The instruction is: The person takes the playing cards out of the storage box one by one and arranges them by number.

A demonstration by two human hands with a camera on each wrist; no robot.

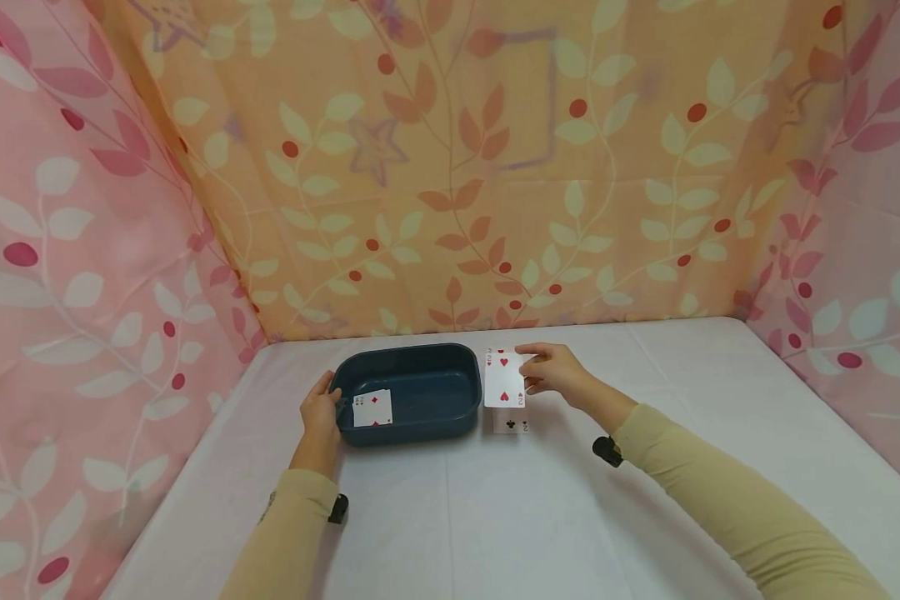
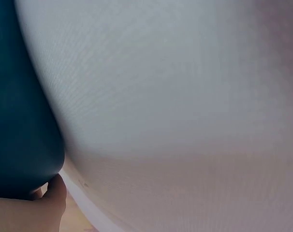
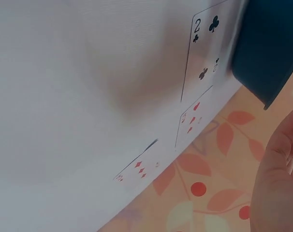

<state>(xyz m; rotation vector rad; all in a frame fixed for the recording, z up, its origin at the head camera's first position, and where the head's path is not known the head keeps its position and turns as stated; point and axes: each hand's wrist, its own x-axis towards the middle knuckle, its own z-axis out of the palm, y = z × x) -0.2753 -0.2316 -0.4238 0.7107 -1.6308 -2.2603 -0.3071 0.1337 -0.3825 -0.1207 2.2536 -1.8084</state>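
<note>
My left hand (image 1: 319, 423) grips the left end of a dark blue plastic basin (image 1: 427, 430), its thumb at the rim. In the left wrist view, fingers (image 2: 55, 198) touch the basin's lower edge. My right hand (image 1: 562, 377) pinches a two of hearts playing card (image 1: 504, 380) by its right edge, beside the basin's right end. On the table below it lies a two of clubs (image 1: 510, 424), partly covered in the head view. A white card with red diamonds (image 1: 375, 407) lies inside the basin at the left, apparently over others.
The right wrist view shows two more diamond cards (image 3: 190, 118) on the white tablecloth (image 3: 64, 121), beyond the two of clubs. A patterned orange cloth (image 1: 450, 167) hangs behind the table, with pink cloths (image 1: 67, 333) at both sides.
</note>
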